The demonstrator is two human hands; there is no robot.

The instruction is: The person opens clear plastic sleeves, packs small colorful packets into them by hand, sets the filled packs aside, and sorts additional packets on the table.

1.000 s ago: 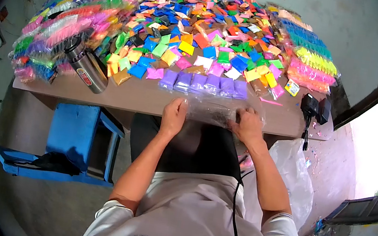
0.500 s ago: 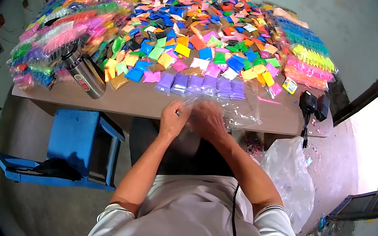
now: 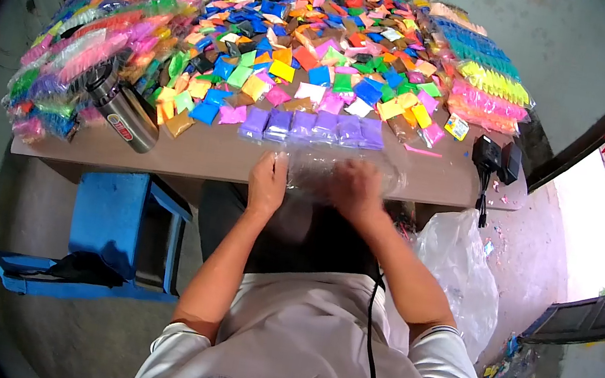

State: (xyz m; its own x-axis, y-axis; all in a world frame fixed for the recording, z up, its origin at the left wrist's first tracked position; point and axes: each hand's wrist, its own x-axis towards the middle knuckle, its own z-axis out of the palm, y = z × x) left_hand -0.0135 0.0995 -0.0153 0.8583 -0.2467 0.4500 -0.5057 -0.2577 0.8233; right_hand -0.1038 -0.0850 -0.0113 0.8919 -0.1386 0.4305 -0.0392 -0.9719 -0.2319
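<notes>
At the table's front edge, my left hand [image 3: 267, 182] is closed on the left end of a clear plastic bag [image 3: 311, 171]. My right hand [image 3: 358, 191] is over the bag's right part; its fingers look curled but are smeared by motion, so its grip cannot be made out. Just beyond the bag, several purple packets [image 3: 302, 126] lie side by side in a row. Behind them spreads a big heap of small packets [image 3: 293, 39] in many colours.
Bagged bundles [image 3: 95, 56] are piled at the left, near a steel flask [image 3: 126, 116]. More stacked bundles [image 3: 490, 84] and black power adapters [image 3: 488, 156] are at the right. A blue chair [image 3: 108, 219] stands below left, and a large clear bag [image 3: 455, 267] hangs below right.
My hands have moved apart, the right one to the right. The clear bag now stretches flatter between them in front of the purple row. The view has shifted slightly.
</notes>
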